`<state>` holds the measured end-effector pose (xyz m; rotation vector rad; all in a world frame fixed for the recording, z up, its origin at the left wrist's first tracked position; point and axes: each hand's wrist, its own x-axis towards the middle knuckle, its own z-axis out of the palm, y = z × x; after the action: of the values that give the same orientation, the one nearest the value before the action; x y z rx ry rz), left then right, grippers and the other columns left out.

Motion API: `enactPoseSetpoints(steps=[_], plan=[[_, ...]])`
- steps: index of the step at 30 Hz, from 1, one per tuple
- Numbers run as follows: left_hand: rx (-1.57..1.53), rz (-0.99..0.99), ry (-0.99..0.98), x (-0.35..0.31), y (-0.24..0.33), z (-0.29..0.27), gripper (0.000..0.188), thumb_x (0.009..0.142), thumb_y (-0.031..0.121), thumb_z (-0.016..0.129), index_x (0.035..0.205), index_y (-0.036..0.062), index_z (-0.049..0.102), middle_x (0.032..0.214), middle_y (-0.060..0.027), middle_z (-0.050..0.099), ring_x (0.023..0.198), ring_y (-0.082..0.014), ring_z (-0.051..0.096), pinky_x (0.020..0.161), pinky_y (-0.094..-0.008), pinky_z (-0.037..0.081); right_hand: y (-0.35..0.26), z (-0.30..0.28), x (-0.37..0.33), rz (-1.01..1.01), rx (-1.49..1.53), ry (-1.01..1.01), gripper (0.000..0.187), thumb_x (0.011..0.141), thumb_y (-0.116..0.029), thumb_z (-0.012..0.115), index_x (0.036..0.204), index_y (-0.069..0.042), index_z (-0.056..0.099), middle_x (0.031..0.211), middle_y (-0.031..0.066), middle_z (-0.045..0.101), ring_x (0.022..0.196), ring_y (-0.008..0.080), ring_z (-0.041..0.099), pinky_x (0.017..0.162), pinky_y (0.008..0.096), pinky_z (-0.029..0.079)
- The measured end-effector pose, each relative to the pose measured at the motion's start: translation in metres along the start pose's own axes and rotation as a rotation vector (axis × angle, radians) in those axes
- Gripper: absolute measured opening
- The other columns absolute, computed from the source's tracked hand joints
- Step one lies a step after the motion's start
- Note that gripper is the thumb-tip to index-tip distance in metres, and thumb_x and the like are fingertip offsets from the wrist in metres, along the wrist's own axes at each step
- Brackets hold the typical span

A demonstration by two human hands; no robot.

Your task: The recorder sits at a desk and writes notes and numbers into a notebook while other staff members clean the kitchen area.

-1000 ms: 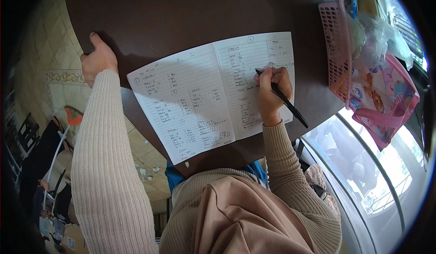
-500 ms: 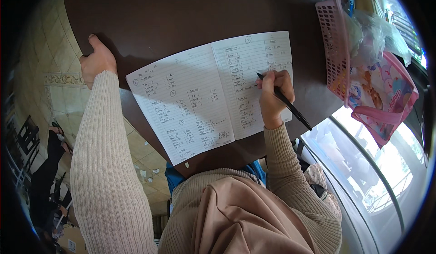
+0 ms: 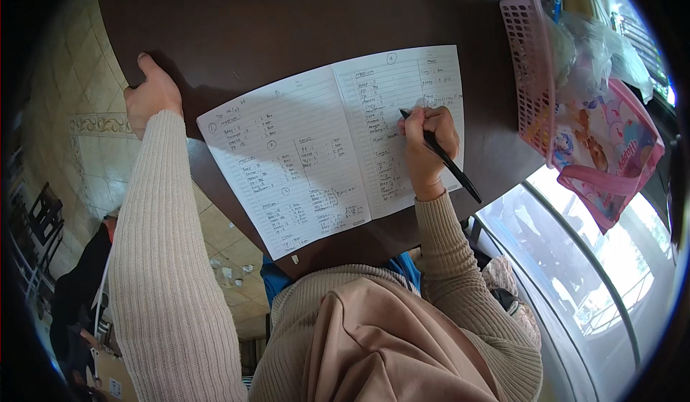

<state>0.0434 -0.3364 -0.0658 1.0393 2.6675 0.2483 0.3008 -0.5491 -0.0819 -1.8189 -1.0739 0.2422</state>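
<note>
An open lined notebook full of handwritten lists lies on a dark brown table. My right hand rests on its right page, closed round a black pen. The pen's tip sits at the written lines in the middle of that page, and its long end slants toward the lower right. Away to the left, my left hand lies over the table's left edge, apart from the notebook. Its thumb is spread upward; the other fingers bend down past the edge and are partly hidden.
At the table's right edge stands a pink perforated basket with clear plastic bags in it. A pink printed bag hangs beside it. A tiled floor shows at the left, with a dark-clothed person's limb lower down.
My right hand and the pen have shifted slightly left on the right page. The dark-clothed limb at the lower left has changed position. My left hand stays at the table edge.
</note>
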Motion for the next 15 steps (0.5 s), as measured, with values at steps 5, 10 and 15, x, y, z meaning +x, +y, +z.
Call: enactPoseSetpoints(steps=[5,10,15], plan=[[0.004,-0.013,0.01,0.0016,-0.0011,0.0007,0.086,0.076,0.065,0.036,0.121,-0.0073,0.045,0.12,-0.0229,0.051,0.112,-0.0334,0.049,0.095,-0.0378,0.036,-0.0028,0.0003,0.001,0.01,0.007,0.004,0.031,0.067,0.012,0.062,0.056,-0.005,0.037,0.059,0.0071,0.053,0.048,0.0142,0.056,0.044,0.024,0.044],[0.009,-0.001,0.049,-0.0005,-0.0009,0.0014,0.085,0.076,0.065,0.036,0.119,-0.0069,0.047,0.118,-0.0225,0.053,0.11,-0.0339,0.051,0.094,-0.0388,0.037,-0.0052,-0.0037,-0.0031,0.169,0.188,0.035,0.031,0.069,0.013,0.06,0.056,-0.004,0.038,0.06,0.0074,0.053,0.049,0.0135,0.056,0.044,0.0238,0.045],[-0.005,-0.01,0.022,0.0013,-0.0003,0.0026,0.086,0.075,0.066,0.036,0.12,-0.0066,0.047,0.119,-0.022,0.052,0.11,-0.0337,0.05,0.094,-0.0388,0.037,-0.0022,-0.0035,-0.0051,0.088,0.094,0.03,0.031,0.069,0.013,0.059,0.057,-0.004,0.037,0.06,0.0068,0.052,0.05,0.0135,0.056,0.045,0.0241,0.045]])
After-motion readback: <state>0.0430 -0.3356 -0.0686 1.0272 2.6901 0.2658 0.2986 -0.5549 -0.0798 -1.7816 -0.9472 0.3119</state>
